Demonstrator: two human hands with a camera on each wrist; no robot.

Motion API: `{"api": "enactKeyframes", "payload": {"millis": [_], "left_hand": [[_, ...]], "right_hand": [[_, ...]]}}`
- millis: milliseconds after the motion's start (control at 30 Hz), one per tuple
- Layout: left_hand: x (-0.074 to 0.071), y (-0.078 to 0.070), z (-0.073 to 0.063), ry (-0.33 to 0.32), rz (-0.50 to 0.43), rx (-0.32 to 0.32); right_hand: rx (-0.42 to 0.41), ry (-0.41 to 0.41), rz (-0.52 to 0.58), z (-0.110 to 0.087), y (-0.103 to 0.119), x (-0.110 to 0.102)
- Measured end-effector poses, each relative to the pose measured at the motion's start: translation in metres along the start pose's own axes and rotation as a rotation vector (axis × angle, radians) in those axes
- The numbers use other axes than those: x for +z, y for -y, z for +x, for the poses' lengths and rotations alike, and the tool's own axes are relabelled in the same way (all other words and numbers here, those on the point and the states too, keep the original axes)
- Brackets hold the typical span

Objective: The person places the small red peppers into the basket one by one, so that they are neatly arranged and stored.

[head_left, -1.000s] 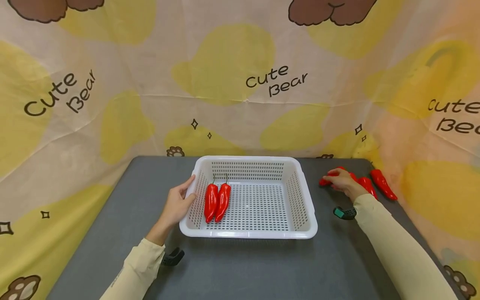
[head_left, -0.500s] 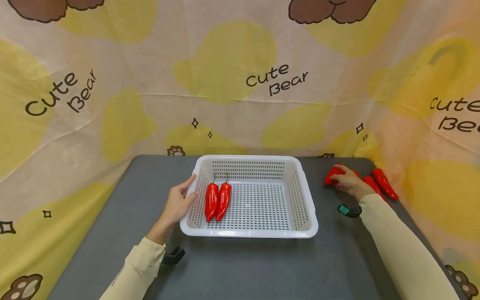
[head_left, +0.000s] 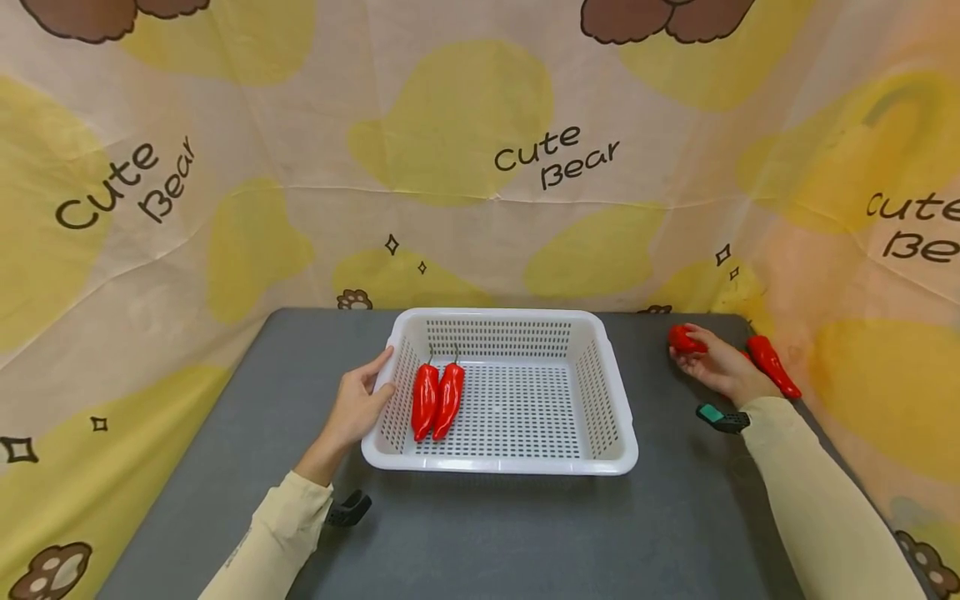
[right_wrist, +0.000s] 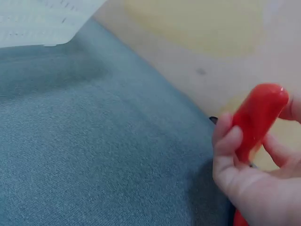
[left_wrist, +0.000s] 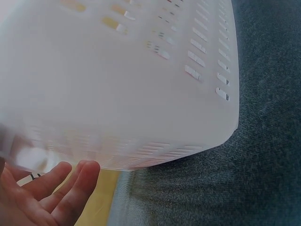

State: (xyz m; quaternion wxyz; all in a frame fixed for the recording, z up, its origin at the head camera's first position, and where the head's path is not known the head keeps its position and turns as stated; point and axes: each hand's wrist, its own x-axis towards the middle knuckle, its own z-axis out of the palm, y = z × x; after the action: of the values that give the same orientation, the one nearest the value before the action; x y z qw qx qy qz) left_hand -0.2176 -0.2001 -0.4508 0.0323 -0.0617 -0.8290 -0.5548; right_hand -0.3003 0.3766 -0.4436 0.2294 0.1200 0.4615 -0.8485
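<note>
My left hand [head_left: 358, 407] grips the left rim of a white perforated plastic basket [head_left: 495, 467]; in the left wrist view its fingers [left_wrist: 80, 188] lie against the outer wall. Two red chili peppers [head_left: 424, 404] lie side by side in the basket's left part, stems toward the back. At the table's far right, my right hand [head_left: 723, 371] holds another red chili pepper [right_wrist: 261, 113], with thumb and fingers around it and its blunt end pointing up in the right wrist view. One more red pepper [head_left: 774, 367] lies just right of this hand, which hides part of the pile.
The basket stands on a dark grey table [head_left: 480, 542]. A cloth backdrop [head_left: 450, 167] with yellow patches and lettering hangs along the back and sides. Black bands [head_left: 723, 418] with wrist cameras are on both wrists.
My right hand has moved to the right and turned, now gripping a pepper from the pile with its end tilted up. The left hand and the basket stay in place.
</note>
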Motion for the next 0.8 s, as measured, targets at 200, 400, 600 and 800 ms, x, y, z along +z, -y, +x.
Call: {"api": "enactKeyframes", "payload": {"millis": [200,400,600,800], "left_hand": [[0.001,-0.004,0.003,0.009,-0.004,0.002],[0.001,-0.006,0.003,0.008,-0.016,0.010],[-0.001,-0.007,0.001,0.008,-0.009,-0.001],[-0.003,-0.004,-0.001,0.006,-0.008,-0.017]], "right_hand": [[-0.010,0.103,0.148,-0.014,0.003,-0.002],[-0.109,0.186,0.050,-0.019,0.008,0.006],[-0.176,0.189,-0.044,-0.015,0.011,0.019],[-0.166,0.147,-0.120,-0.017,0.010,0.027]]}}
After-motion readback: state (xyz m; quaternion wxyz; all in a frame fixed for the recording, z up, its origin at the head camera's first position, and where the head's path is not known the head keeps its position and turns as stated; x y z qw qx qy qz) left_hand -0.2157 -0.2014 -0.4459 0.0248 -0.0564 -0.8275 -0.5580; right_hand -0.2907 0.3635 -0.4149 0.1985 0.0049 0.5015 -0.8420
